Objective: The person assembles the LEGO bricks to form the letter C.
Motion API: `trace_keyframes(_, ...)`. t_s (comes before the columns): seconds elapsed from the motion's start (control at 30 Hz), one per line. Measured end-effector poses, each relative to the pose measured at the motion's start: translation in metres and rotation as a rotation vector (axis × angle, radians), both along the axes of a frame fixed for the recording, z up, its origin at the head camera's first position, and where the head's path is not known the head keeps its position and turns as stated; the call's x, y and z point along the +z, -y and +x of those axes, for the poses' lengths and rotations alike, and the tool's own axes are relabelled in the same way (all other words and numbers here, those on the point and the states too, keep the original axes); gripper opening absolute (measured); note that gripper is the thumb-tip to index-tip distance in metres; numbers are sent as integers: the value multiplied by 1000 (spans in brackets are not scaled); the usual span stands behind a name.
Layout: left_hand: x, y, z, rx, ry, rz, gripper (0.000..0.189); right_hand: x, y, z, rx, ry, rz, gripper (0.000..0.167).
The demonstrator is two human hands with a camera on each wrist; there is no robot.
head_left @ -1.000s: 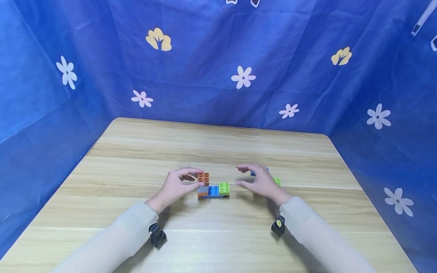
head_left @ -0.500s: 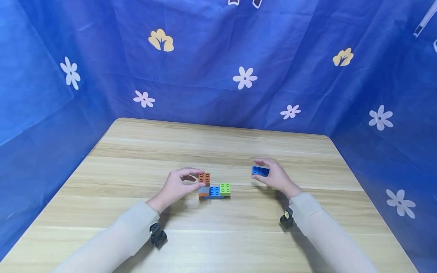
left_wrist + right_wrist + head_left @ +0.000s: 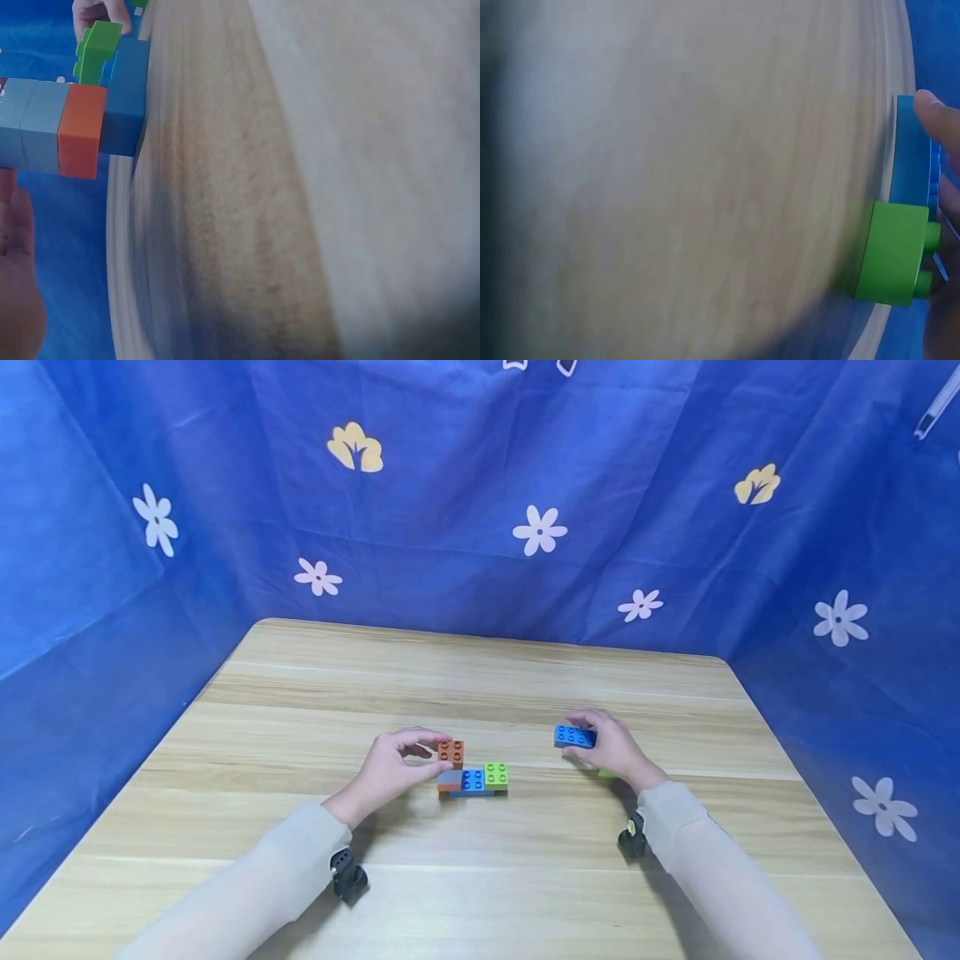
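My left hand (image 3: 390,770) pinches a reddish-brown brick (image 3: 451,752) at the top of a small stack. Under it, in the left wrist view, are grey-blue bricks (image 3: 41,124) and an orange brick (image 3: 82,131), standing on a long blue brick (image 3: 126,97). A lime-green brick (image 3: 497,775) sits at that base's other end. To the right, my right hand (image 3: 613,753) holds a separate blue brick (image 3: 567,737) by its sides, thumb on the near side. Whether it is lifted off the table I cannot tell.
A loose green brick (image 3: 892,253) lies near the right hand, mostly hidden beneath it in the head view. The wooden table (image 3: 465,885) is bordered by a blue patterned cloth (image 3: 450,560) at the back and sides.
My right hand has moved right from beside the stack and taken hold of the blue brick, which has turned slightly. The left hand keeps its place on the reddish-brown brick.
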State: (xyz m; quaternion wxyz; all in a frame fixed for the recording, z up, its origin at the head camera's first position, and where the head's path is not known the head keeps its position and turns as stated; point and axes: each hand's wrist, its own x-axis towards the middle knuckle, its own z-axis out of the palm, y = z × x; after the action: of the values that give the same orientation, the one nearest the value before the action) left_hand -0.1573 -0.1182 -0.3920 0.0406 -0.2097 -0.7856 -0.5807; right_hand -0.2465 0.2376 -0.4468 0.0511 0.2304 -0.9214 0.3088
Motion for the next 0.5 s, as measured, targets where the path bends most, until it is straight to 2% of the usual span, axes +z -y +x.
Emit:
trace_keyframes(0.33, 3, 0, 1, -1, 13, 10, 31, -1, 1, 0, -52, 81, 65, 45)
trace_keyframes(0.5, 2, 0, 1, 1, 9, 3, 32, 5, 8, 0, -69, 91, 86, 44)
